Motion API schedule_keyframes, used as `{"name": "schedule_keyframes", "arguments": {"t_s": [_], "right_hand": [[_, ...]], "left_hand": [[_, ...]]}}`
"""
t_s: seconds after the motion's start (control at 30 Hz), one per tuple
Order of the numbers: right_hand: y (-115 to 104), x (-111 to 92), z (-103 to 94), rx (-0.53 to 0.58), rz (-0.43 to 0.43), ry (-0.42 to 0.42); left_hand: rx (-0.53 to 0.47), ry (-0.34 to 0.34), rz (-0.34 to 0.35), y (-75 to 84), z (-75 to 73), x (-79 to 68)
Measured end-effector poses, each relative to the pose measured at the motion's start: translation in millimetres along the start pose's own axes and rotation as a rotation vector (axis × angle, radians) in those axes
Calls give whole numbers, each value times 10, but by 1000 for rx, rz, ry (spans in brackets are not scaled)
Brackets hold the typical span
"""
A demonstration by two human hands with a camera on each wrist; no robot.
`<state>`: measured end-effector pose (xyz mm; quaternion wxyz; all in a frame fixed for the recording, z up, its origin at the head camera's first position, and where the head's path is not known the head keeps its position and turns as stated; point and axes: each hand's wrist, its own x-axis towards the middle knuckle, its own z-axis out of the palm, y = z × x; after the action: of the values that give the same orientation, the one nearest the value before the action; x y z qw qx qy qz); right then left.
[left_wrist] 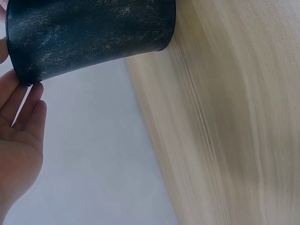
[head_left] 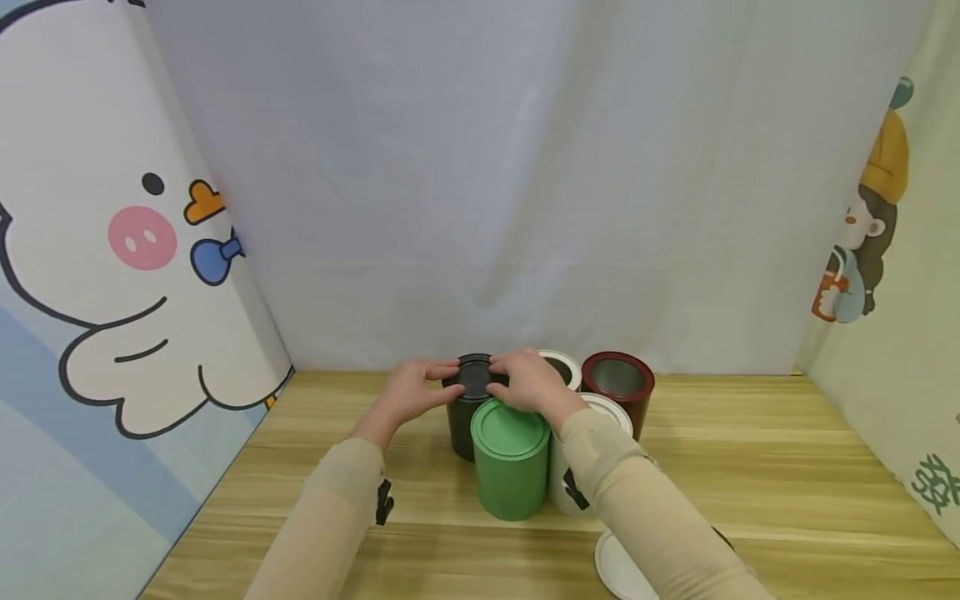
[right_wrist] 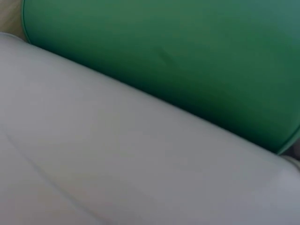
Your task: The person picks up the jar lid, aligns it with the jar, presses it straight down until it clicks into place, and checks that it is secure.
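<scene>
A black can (head_left: pixel 462 429) stands at the back of the table, with a black lid (head_left: pixel 476 379) on its top. My left hand (head_left: pixel 408 392) holds the lid's left edge, thumb nearer me and fingers toward the back. On the opposite edge, my right hand (head_left: pixel 528 379) holds the lid with thumb and fingers. The left wrist view has the fingertips (left_wrist: pixel 37 89) right at the rim of the black can (left_wrist: pixel 93 33). In front of it is a green can (head_left: pixel 512 467) with a green top, also filling much of the right wrist view beside a white can (right_wrist: pixel 117 140).
A dark red can (head_left: pixel 637 400) with an open top stands at the back right. Beside it is another white can (head_left: pixel 572 367), also open. A white lid (head_left: pixel 618 567) lies near the front, partly under my right sleeve. A pale curtain (head_left: pixel 450 208) hangs behind the table.
</scene>
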<state>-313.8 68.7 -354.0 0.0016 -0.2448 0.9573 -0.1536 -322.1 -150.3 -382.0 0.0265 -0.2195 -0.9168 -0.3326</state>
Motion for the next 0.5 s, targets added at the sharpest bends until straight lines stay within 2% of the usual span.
{"name": "schedule_keyframes", "arguments": {"t_s": [0.5], "right_hand": [[8,-19,25,4,-42,34]], "left_hand": [[-44,26,3,-14,17,-38]]}}
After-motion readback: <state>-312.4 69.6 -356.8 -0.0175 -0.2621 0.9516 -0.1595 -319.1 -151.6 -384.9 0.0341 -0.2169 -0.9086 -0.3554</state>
